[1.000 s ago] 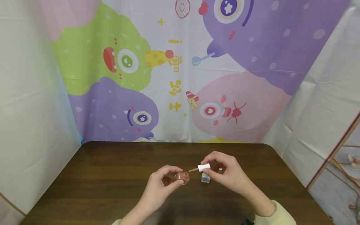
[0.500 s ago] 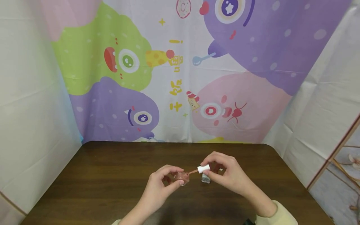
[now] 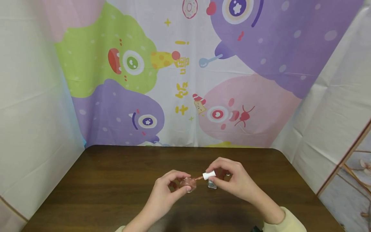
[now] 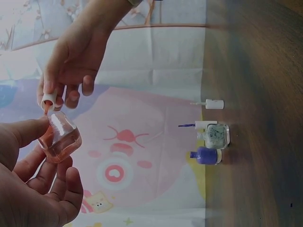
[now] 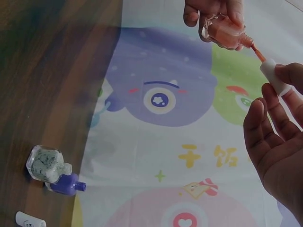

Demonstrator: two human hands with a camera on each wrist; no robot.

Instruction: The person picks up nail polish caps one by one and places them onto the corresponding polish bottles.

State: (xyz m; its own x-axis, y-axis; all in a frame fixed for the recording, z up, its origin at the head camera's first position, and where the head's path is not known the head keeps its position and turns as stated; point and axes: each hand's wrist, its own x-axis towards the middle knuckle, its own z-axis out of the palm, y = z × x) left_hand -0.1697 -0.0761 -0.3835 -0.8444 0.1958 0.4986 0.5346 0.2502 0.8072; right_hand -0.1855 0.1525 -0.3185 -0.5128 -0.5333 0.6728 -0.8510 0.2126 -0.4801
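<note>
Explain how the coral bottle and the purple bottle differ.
The coral bottle is held tilted in the left hand; the purple bottle stands upright on the table. A brush is at the coral bottle's mouth; none is at the purple bottle's. The coral bottle looks partly see-through; the purple bottle looks solidly coloured. Both are uncapped.

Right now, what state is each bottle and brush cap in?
Coral bottle: open, tilted, held by left hand
Coral brush cap: off, pinched by right hand
Speckled bottle: open, upright
Purple bottle: open, upright
Purple brush cap: off, brush up
Pale brush cap: off, brush up
</note>
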